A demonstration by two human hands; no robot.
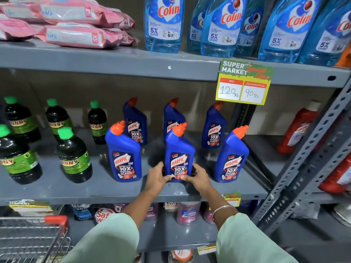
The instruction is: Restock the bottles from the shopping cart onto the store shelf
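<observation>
A blue Harpic bottle (178, 149) with an orange cap stands upright near the front of the grey middle shelf (106, 188). My left hand (157, 176) grips its lower left side and my right hand (199, 177) grips its lower right side. Two more blue Harpic bottles stand in the front row, one to the left (123, 154) and one to the right (230, 156). Three others stand in a row behind them. The shopping cart (32, 238), wire with a red handle corner, is at the lower left; its contents are not visible.
Dark bottles with green caps (73, 158) fill the shelf's left part. Red bottles (298, 128) stand at the right behind a slanted perforated upright (303, 156). Blue Colin bottles (163, 23) and pink packs (76, 35) sit above. A price card (244, 82) hangs from the upper shelf edge.
</observation>
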